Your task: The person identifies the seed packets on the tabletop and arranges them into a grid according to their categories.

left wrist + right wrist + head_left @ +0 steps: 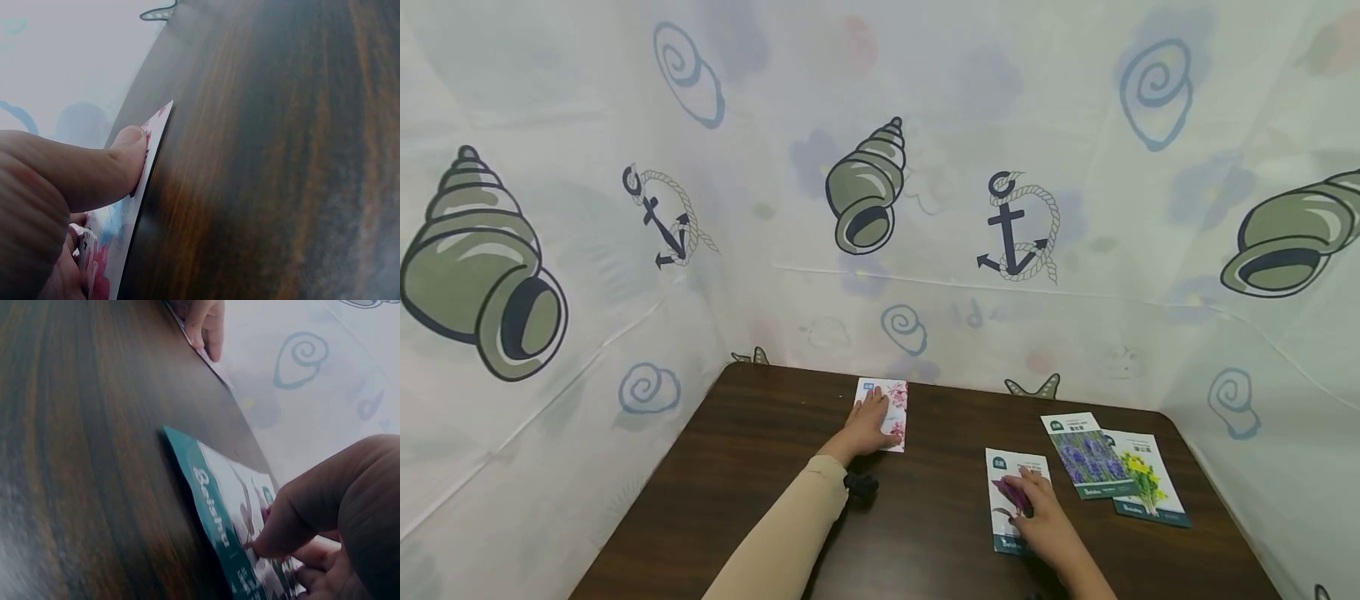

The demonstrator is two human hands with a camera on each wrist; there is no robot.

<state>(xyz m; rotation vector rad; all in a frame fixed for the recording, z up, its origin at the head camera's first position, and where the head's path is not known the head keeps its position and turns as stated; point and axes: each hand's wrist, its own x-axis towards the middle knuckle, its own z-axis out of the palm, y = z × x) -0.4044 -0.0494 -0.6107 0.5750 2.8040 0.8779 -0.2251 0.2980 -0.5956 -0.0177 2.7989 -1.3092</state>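
White pink-blossomed packet (896, 406) under left hand (868, 423), green-edged purple-printed packet (1009, 493) under right hand (1045, 515) — fingers spread — could skid if shoved.

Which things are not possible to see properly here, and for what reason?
Head view: middle of the pink-flowered packet, covered by the left hand.
Head view: middle of the front packet, covered by the right hand.
Head view: left side of the yellow-flowered packet, under the purple-flowered packet.
Head view: smallest lettering on packets, too small.
Right wrist view: left hand, partly cut off by top edge.
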